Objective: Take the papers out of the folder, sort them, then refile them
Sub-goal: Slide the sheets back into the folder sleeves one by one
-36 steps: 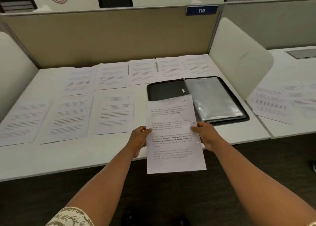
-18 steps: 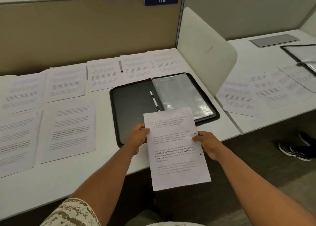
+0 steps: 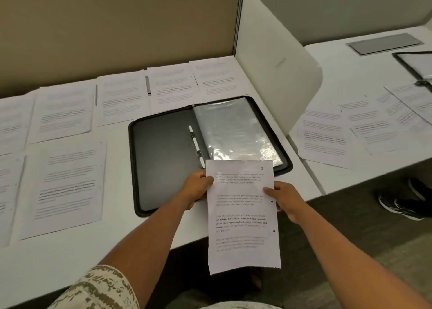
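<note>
Two hands (image 3: 197, 187) (image 3: 284, 197) pinch one sheet's (image 3: 243, 215) edges.

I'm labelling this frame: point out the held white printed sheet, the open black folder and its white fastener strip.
held white printed sheet (image 3: 243, 217), head view, sheet's middle
open black folder (image 3: 163, 161), head view, bare left inner cover
white fastener strip (image 3: 195, 144), head view, strip's middle

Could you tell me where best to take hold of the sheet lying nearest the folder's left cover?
Probably the near right corner of that sheet, approached from the desk's front edge: it lies flat, so lift the corner into a thumb-and-finger grip, away from the folder.
</note>
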`<state>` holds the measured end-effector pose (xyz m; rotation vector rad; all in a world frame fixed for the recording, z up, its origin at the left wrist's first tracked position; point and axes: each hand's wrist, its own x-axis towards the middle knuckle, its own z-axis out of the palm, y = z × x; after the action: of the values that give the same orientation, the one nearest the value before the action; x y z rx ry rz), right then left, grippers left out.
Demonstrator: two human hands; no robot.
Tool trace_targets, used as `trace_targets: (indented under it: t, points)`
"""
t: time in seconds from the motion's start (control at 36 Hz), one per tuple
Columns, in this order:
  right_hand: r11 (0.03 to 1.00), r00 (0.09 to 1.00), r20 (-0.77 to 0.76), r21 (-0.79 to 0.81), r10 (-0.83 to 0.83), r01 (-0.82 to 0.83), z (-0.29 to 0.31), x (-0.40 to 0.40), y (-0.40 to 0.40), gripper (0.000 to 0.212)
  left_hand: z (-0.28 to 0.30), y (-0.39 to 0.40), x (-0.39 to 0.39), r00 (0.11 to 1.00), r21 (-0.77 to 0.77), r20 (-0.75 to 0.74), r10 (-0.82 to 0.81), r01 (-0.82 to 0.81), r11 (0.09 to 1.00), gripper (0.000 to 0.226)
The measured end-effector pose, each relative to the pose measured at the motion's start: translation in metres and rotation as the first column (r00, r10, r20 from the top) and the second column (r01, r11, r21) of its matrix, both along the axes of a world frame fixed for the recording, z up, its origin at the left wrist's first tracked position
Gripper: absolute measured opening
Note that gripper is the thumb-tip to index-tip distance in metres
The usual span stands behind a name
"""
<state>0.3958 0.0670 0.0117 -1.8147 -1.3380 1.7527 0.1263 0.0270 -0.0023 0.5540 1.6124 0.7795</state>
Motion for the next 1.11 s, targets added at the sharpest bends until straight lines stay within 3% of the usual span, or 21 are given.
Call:
trace_targets:
  t: [0.08,0.19,0.33,0.44,0.61,0.81,0.97,1.11]
  points:
    - [0.999,0.999,0.023,0.01,0.034,-0.034,-0.003,0.01,0.01,0.016,-0.002,0.006,0.01,0.983,0.044,-0.18,0.028,-0.02,0.999,0.012]
    - [0.997,0.997,0.038,-0.017,0.074,-0.073,-0.005,0.028,0.019,0.014,-0.004,0.013,0.028,0.82,0.185,-0.566,0.089,0.021,0.982,0.013]
    - [0.983,0.986,0.033,-0.092,0.162,-0.159,-0.009,0.052,0.027,0.016,-0.01,0.035,0.056,0.683,0.216,-0.73,-0.013,0.248,0.944,0.022]
    - [0.974,0.98,0.028,-0.119,0.196,-0.192,-0.011,0.065,0.034,0.017,-0.016,0.051,0.075,0.634,0.161,-0.763,-0.125,0.374,0.914,0.022]
    - [0.955,0.961,0.046,-0.135,0.273,-0.264,-0.015,0.073,0.037,0.018,-0.023,0.06,0.084,0.484,0.055,-0.84,-0.244,0.523,0.85,0.041]
    - [0.96,0.967,0.029,-0.131,0.255,-0.249,-0.017,0.08,0.033,0.026,-0.025,0.059,0.079,0.387,0.047,-0.89,-0.243,0.607,0.794,0.026]
    - [0.97,0.973,0.041,-0.106,0.226,-0.221,-0.011,0.078,0.035,0.025,-0.022,0.062,0.078,0.354,0.051,-0.909,-0.22,0.617,0.785,0.033]
    - [0.972,0.973,0.063,-0.081,0.224,-0.219,-0.006,0.072,0.04,0.024,-0.016,0.068,0.079,0.475,0.079,-0.854,-0.213,0.522,0.849,0.017]
